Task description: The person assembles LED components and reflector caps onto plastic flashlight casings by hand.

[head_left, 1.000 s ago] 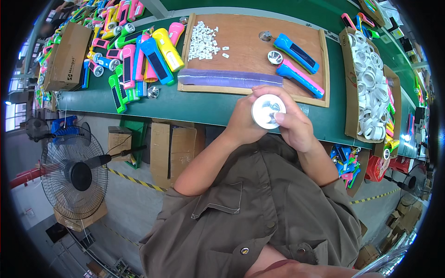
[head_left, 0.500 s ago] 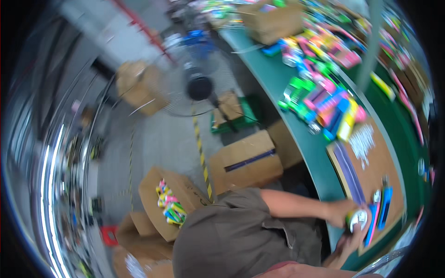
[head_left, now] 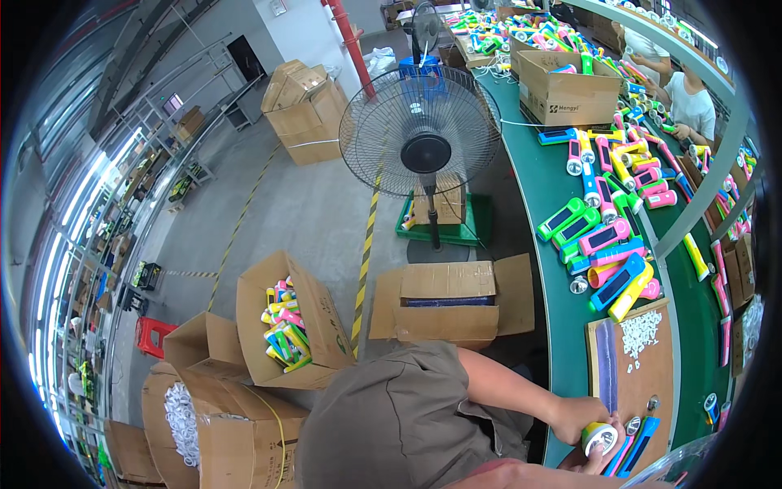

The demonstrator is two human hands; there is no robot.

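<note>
Flashlight (head_left: 600, 440) is staying clasped by left hand (head_left: 577, 416) and right hand (head_left: 594, 464) near the wooden tray (head_left: 654, 368), while the view is swinging left onto the fan (head_left: 426, 153), leaving the grip unchanged

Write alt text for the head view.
A person's left hand and right hand hold a yellow-rimmed flashlight head beside a wooden tray of small white parts. Beyond, colourful flashlights crowd the green workbench; a pedestal fan and cardboard boxes stand left.

Bright indoor light, fisheye-curved edges, blackened corners.
</note>
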